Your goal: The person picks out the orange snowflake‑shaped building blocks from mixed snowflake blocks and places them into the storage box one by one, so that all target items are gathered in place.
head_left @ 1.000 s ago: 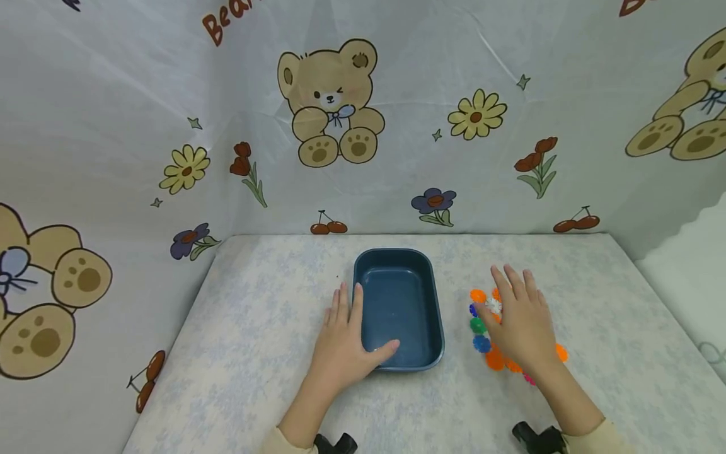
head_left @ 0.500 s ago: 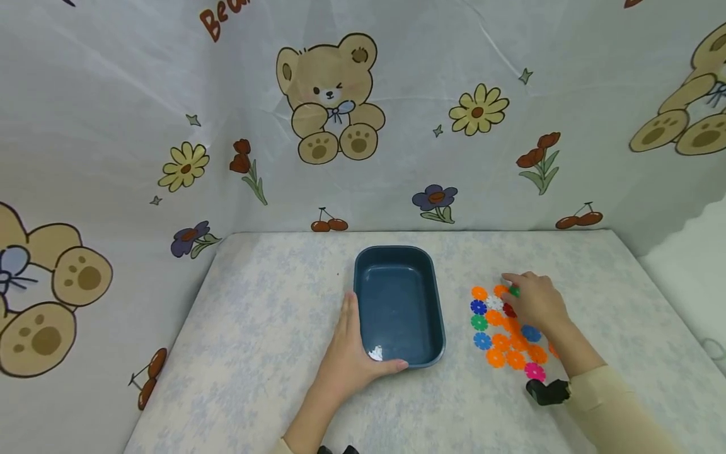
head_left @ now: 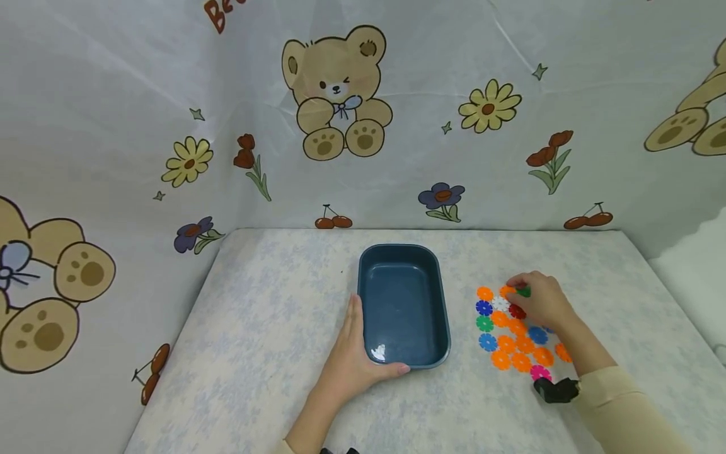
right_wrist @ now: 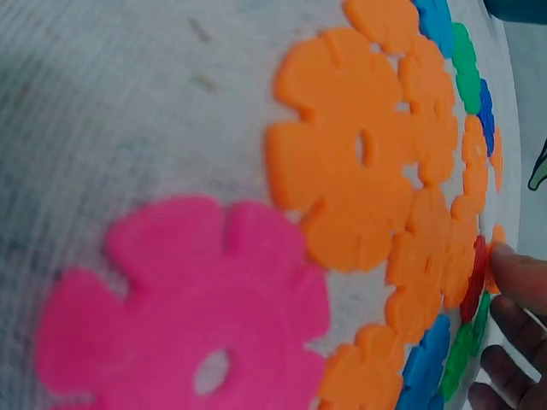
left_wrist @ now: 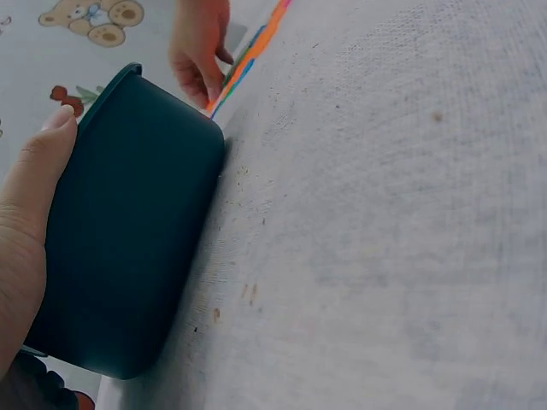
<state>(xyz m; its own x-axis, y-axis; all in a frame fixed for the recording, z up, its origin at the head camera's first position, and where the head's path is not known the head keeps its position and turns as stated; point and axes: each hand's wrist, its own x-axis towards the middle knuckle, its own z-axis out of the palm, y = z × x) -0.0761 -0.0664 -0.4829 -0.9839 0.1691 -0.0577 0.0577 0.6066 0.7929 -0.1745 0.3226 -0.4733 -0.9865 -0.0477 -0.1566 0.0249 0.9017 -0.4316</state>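
A dark blue rectangular tray (head_left: 404, 302) stands upright on the table. My left hand (head_left: 350, 366) lies against its near left corner, the straight fingers along the left wall and the thumb (left_wrist: 38, 171) along the near wall. To the tray's right, flat flower-shaped plastic discs lie in a cluster, mostly orange. At the cluster's far side my right hand (head_left: 546, 304) pinches an orange disc (head_left: 506, 291) between thumb and forefinger. A green disc (head_left: 524, 291) is partly hidden under that hand, and a red disc (head_left: 517, 311) lies just below it.
A pink disc (head_left: 541, 372) lies at the cluster's near edge, close to the black wrist mount (head_left: 557, 390). Blue discs (head_left: 488, 342) and a green one line its left side. Behind the table hangs a bear-printed cloth (head_left: 397, 176).
My right hand has come down from above the cluster, turned, and brought its fingertips to an orange disc at the far side. My left hand has settled against the tray's corner.
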